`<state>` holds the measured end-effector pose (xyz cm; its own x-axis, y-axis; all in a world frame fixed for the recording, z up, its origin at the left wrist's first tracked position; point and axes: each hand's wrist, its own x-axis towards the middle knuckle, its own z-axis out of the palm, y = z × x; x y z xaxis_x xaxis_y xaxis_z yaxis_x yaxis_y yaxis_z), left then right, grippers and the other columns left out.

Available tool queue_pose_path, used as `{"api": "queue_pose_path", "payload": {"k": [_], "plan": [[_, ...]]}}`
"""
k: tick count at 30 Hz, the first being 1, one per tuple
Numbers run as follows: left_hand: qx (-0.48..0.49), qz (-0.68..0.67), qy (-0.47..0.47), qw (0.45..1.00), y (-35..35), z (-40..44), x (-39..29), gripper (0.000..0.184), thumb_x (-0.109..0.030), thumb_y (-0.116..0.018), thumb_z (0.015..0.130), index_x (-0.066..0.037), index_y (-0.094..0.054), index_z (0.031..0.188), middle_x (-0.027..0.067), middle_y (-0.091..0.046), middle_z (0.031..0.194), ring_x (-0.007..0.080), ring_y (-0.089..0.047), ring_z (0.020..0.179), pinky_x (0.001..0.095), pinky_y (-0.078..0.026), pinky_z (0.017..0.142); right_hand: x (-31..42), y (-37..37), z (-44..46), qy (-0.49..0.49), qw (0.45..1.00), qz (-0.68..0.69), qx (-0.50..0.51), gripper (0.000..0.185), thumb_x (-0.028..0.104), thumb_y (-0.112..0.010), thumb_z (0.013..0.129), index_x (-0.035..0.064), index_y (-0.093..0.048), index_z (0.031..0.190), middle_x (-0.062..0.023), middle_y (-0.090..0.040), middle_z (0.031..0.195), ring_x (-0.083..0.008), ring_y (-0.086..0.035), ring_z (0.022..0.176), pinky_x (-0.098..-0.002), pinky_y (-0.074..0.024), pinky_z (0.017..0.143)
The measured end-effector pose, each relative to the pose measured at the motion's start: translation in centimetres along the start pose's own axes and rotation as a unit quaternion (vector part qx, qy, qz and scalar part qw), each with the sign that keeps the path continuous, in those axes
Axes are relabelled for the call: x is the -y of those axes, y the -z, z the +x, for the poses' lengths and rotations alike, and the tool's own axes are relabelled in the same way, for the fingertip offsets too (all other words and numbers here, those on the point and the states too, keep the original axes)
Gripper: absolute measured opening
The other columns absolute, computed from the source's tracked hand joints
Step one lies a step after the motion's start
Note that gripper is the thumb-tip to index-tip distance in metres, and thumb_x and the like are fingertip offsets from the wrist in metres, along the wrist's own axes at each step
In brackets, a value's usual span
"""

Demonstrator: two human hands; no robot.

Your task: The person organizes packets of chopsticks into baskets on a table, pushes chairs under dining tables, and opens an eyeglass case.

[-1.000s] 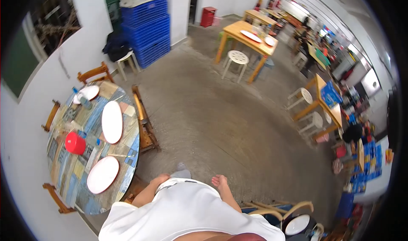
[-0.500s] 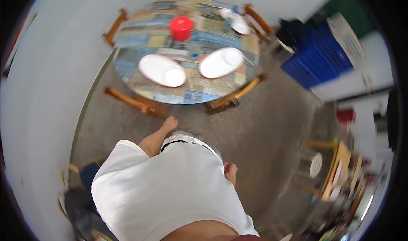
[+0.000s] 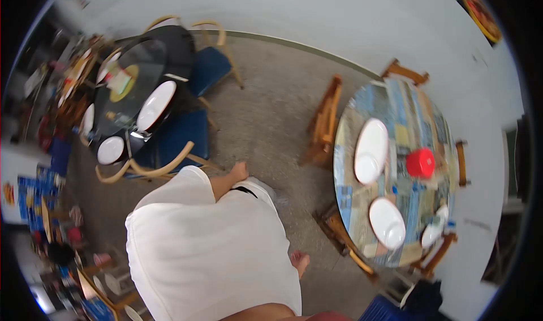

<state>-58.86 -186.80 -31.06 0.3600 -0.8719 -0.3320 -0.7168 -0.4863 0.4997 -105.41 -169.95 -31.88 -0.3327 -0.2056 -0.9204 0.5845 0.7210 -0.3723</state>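
My left hand (image 3: 240,170) hangs in front of the white shirt (image 3: 215,253), near the waist, fingers curled in and nothing seen in them. Lower down, my right hand (image 3: 300,261) is by my side with its fingers loosely curled and no object visible. Neither hand touches a table. To the right stands a round table (image 3: 407,100) with a multicoloured plank pattern. On it are a white oval plate (image 3: 371,145), a second white oval plate (image 3: 388,227) and a red container (image 3: 420,163).
Wooden chairs surround the patterned table, one (image 3: 325,123) on its near side. At the left, a dark glass-topped table (image 3: 136,60) bears white plates, with a blue-seated chair (image 3: 210,69) beside it. Grey floor (image 3: 271,83) lies between the tables. Blue crates (image 3: 384,309) are at the bottom right.
My view has turned left: the patterned table has shifted from ahead to the right, and the dark table with blue-seated chairs has come into view. Both hands stay low by my body.
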Motion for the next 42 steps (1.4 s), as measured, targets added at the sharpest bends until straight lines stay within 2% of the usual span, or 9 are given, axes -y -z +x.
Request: {"api": "queue_pose_path", "payload": {"k": [9, 11, 13, 21, 28, 33, 35, 37, 42], "plan": [[-0.076, -0.142, 0.189, 0.969, 2.4, -4.3, 5.9, 0.027, -0.014, -0.057, 0.065, 0.003, -0.064, 0.085, 0.0264, -0.062, 0.087, 0.0404, -0.061, 0.085, 0.0435, -0.049, 0.074, 5.8, -13.5, 0.2, 0.015, 0.964, -0.232, 0.127, 0.033, 0.016, -0.052, 0.082, -0.0007, -0.052, 0.111, -0.0155, -0.057, 0.091, -0.0272, -0.057, 0.080, -0.0385, -0.0489, 0.069], [-0.081, -0.153, 0.284, 0.943, 1.7, -3.1, 6.5, 0.026, -0.015, -0.054, 0.068, 0.004, -0.064, 0.083, 0.0273, -0.062, 0.084, 0.0414, -0.062, 0.082, 0.0443, -0.049, 0.071, 6.9, -19.0, -0.2, 0.060, 0.882, -0.399, 0.243, 0.030, 0.011, -0.045, 0.082, 0.0037, -0.052, 0.110, -0.0117, -0.058, 0.088, -0.0224, -0.058, 0.078, -0.0370, -0.0492, 0.066], [-0.065, -0.139, 0.192, 0.969, -0.6, -0.6, 10.5, 0.027, -0.015, -0.051, 0.070, 0.004, -0.065, 0.083, 0.0279, -0.062, 0.085, 0.0420, -0.061, 0.085, 0.0453, -0.047, 0.073, 8.0, -25.4, -2.1, 0.075, 0.852, -0.439, 0.276, 0.032, 0.012, -0.046, 0.082, 0.0044, -0.052, 0.113, -0.0104, -0.059, 0.088, -0.0214, -0.058, 0.078, -0.0366, -0.0491, 0.066], [-0.103, -0.216, 0.300, 0.923, 8.8, 12.8, 8.6, 0.030, -0.024, -0.048, 0.076, -0.001, -0.068, 0.082, 0.0237, -0.064, 0.086, 0.0374, -0.062, 0.088, 0.0431, -0.048, 0.078, 11.8, -50.4, -4.4, 0.151, 0.761, -0.511, 0.371, 0.029, 0.010, -0.050, 0.084, 0.0002, -0.053, 0.111, -0.0119, -0.062, 0.085, -0.0199, -0.061, 0.070, -0.0319, -0.0499, 0.060], [-0.081, -0.312, 0.319, 0.892, 17.9, 24.5, 3.2, 0.048, -0.030, -0.037, 0.088, -0.004, -0.068, 0.063, 0.0195, -0.065, 0.073, 0.0345, -0.063, 0.079, 0.0393, -0.049, 0.077, 19.9, -63.6, -7.8, 0.192, 0.768, -0.485, 0.372, 0.027, 0.014, -0.050, 0.086, 0.0052, -0.054, 0.111, -0.0084, -0.062, 0.085, -0.0191, -0.060, 0.070, -0.0328, -0.0494, 0.060], [-0.126, -0.229, 0.290, 0.920, 10.9, 33.7, 5.0, 0.040, -0.026, -0.038, 0.086, -0.001, -0.068, 0.080, 0.0216, -0.065, 0.088, 0.0378, -0.061, 0.087, 0.0433, -0.046, 0.084, 27.0, -69.8, -5.2, 0.159, 0.819, -0.469, 0.291, 0.026, 0.017, -0.051, 0.085, 0.0073, -0.053, 0.109, -0.0073, -0.062, 0.084, -0.0171, -0.060, 0.066, -0.0314, -0.0473, 0.055], [-0.066, -0.210, 0.218, 0.951, 15.2, 34.2, 0.7, 0.032, -0.018, -0.043, 0.083, 0.001, -0.063, 0.099, 0.0236, -0.063, 0.097, 0.0414, -0.059, 0.092, 0.0462, -0.044, 0.086, 30.0, -71.8, -2.7, 0.147, 0.836, -0.449, 0.279, 0.028, 0.018, -0.053, 0.084, 0.0065, -0.052, 0.109, -0.0108, -0.062, 0.086, -0.0200, -0.060, 0.066, -0.0334, -0.0486, 0.055], [-0.203, -0.288, 0.206, 0.913, 13.5, 37.0, 0.2, 0.037, -0.011, -0.044, 0.080, 0.002, -0.055, 0.112, 0.0253, -0.061, 0.100, 0.0457, -0.057, 0.090, 0.0484, -0.043, 0.087, 33.4, -74.2, -1.2, 0.140, 0.842, -0.457, 0.251, 0.028, 0.018, -0.053, 0.084, 0.0058, -0.052, 0.109, -0.0117, -0.062, 0.088, -0.0209, -0.060, 0.067, -0.0351, -0.0491, 0.056], [-0.128, -0.449, 0.408, 0.785, 20.0, 49.3, -0.5, 0.043, -0.008, -0.048, 0.076, 0.000, -0.052, 0.118, 0.0180, -0.060, 0.097, 0.0261, -0.060, 0.082, 0.0370, -0.049, 0.067, 42.0, -82.9, 1.4, 0.146, 0.857, -0.443, 0.220, 0.030, 0.019, -0.052, 0.085, 0.0034, -0.051, 0.110, -0.0136, -0.062, 0.091, -0.0225, -0.060, 0.068, -0.0381, -0.0500, 0.058]]}}
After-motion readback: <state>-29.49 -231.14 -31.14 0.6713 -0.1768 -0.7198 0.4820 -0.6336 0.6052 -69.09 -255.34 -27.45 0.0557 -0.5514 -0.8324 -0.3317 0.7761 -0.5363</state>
